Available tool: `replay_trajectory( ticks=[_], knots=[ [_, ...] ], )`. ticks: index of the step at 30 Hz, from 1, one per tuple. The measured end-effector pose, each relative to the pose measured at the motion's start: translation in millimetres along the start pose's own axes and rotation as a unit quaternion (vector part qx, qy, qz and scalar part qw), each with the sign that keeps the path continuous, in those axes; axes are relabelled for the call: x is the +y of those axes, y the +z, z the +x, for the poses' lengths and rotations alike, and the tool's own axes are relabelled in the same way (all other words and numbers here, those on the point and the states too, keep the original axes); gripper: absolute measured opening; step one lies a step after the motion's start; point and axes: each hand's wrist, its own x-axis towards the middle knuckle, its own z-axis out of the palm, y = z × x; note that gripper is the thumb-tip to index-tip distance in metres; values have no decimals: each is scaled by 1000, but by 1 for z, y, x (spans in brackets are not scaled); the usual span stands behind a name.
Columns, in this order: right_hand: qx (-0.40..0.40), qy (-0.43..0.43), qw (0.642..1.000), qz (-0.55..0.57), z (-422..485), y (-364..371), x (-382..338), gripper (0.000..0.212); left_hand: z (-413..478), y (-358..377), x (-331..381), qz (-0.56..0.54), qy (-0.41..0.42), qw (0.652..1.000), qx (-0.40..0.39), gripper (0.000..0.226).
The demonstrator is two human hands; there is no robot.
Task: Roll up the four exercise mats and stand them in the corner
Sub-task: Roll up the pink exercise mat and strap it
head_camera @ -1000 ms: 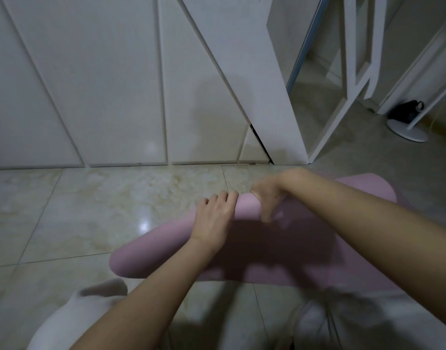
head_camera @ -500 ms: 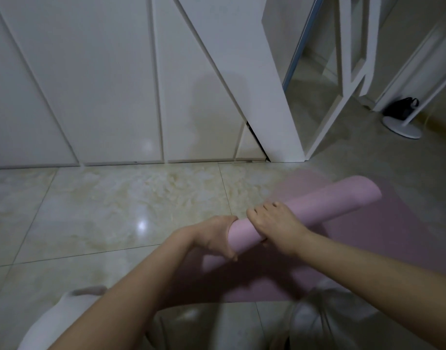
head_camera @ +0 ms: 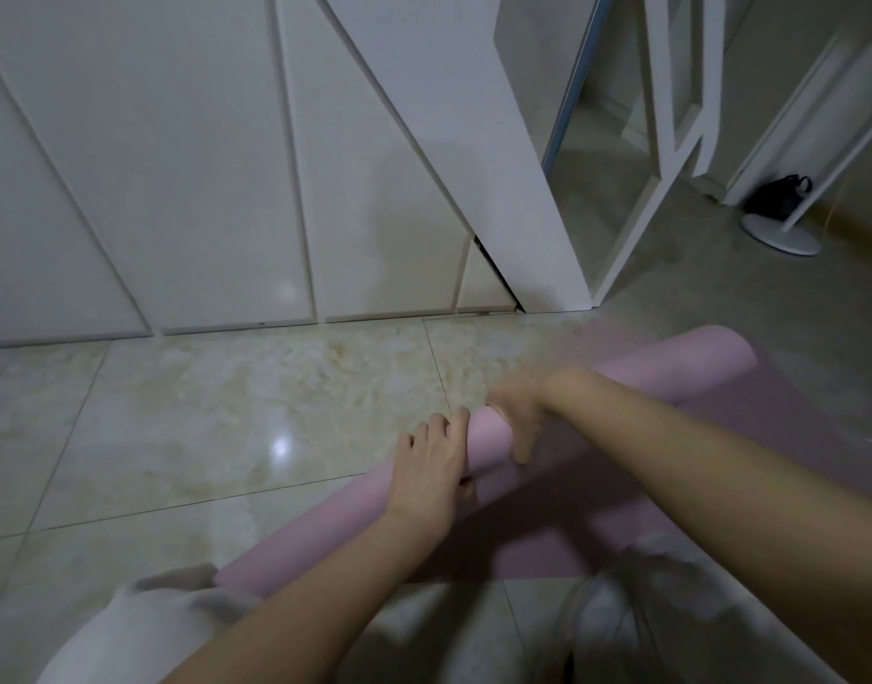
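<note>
**First mat mid-roll, three not in view**

The pink mat (head_camera: 646, 372) lies partly rolled on the tiled floor (head_camera: 227, 412), its tube running diagonally from bottom left to upper right, near the white panels (head_camera: 177, 165) but apart from them. The unrolled part (head_camera: 769, 436) spreads flat on the near and right side of the tube.

Both hands sit on the tube near its middle, close together. The left hand (head_camera: 426, 469) has its fingers curled over the top of the roll and grips it. The right hand (head_camera: 515, 412) wraps it too, fingers over the far side and thumb down the near side; it is motion-blurred, so the exact finger placement is soft.

Progress, as a judgement: early. One mat is being rolled and a fair stretch of flat sheet is left. Nothing stands upright anywhere in view. The other three mats are not visible, so I cannot tell whether they are rolled, flat or already placed.

Hard to read: the tube's lower-left end is hidden behind pale clothing (head_camera: 143, 629) at the knee. The right forearm covers part of the flat sheet, and its far edge runs out of frame at right. Which corner is the target is unclear. A round stand base (head_camera: 782, 239) and a black bag (head_camera: 777, 197) sit at far right, well apart from the mat.
</note>
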Motion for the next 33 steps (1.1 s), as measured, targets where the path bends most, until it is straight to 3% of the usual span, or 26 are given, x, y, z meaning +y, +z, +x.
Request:
replay_trajectory(
  ticks=[2,5,12,14,19,23,28,33],
  knots=[
    [-23,9,1000,8,1,-1,5,58,-4,6,2,11,10,1000,26,92],
    [-44,15,998,32,-1,-3,9,60,-8,3,5,-19,5,1000,2,100],
    [-103,17,989,102,-3,-4,4,60,8,-10,-13,-103,46,989,-99,65],
    [-70,10,993,90,-2,1,1,66,13,-11,-19,-133,44,981,-136,65],
    [120,-40,990,-70,-11,22,-9,73,27,-18,-32,-226,40,944,-238,69],
    [141,-46,983,-103,-18,34,-15,75,30,-19,-36,-250,57,917,-307,69],
    [124,-10,992,-29,-18,32,-6,63,23,-16,-20,-234,28,941,-245,71],
    [89,4,996,-18,-13,5,-6,50,10,-13,-8,-136,-10,984,-116,91]
  ],
)
